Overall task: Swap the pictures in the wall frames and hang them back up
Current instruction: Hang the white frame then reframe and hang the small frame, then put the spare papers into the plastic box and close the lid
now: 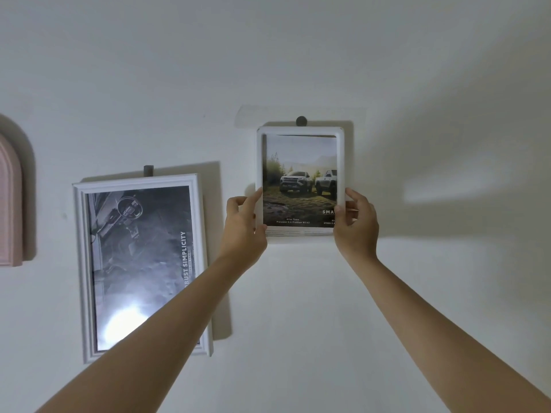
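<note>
A small white frame (pixel 300 131) with a colour picture of two off-road cars sits against the white wall, its top edge just under a round grey wall hook (pixel 301 121). My left hand (pixel 243 222) grips the frame's lower left side, and my right hand (pixel 356 222) grips its lower right side. To the left, a larger white frame (pixel 80 263) holding a black-and-white car-interior picture hangs from a grey hook (pixel 148 170), slightly tilted. My left forearm crosses in front of its lower right corner.
A pink arched object (pixel 10 204) is mounted on the wall at the far left edge. Bare white wall lies above, below and to the right of the small frame.
</note>
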